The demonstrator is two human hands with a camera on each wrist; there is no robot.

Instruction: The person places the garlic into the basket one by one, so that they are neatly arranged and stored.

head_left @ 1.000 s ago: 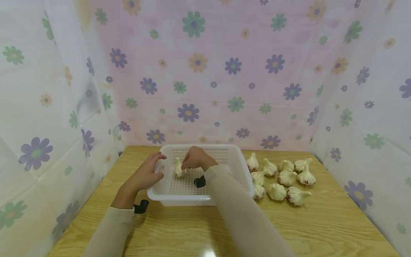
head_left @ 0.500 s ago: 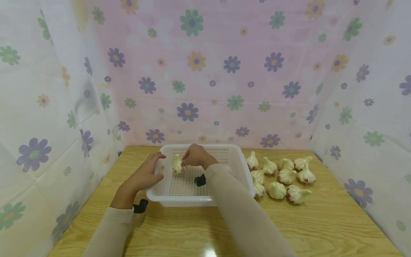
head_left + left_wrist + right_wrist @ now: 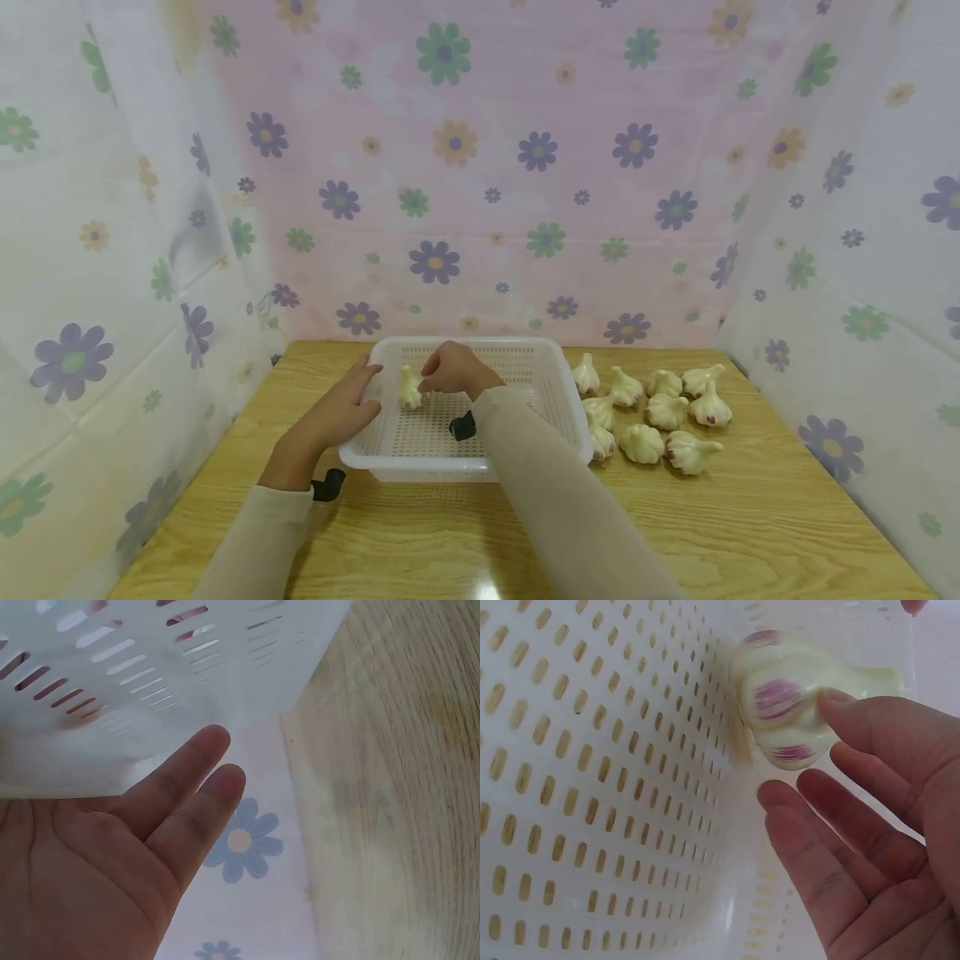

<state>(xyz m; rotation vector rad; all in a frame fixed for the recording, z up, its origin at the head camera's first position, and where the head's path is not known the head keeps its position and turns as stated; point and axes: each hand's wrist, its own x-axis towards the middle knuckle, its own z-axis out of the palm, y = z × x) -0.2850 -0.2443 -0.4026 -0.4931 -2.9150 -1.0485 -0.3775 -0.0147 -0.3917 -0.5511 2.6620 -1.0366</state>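
A white slotted plastic basket (image 3: 450,462) stands on the table. My left hand (image 3: 341,414) rests at its left rim, thumb over the edge; in the left wrist view two fingers (image 3: 196,817) lie nearly straight along the outside of the wall. Inside the basket, near its left end, a garlic bulb (image 3: 409,388) stands with its stem up. My right hand (image 3: 456,369) reaches in and pinches that bulb, with the thumb (image 3: 862,720) against its side and the index finger below; the other fingers are spread loosely. Purple streaks show on the bulb's base.
To the basket's right lie several more garlic bulbs (image 3: 666,412), the nearest close against its wall. The wooden table (image 3: 420,533) is bordered by flowered cloth (image 3: 491,167) at the back and sides. Small black devices (image 3: 328,485) sit at both wrists.
The garlic bulb has shifted slightly left inside the basket, with my right hand following. My left hand stays at the rim. The view has turned a little.
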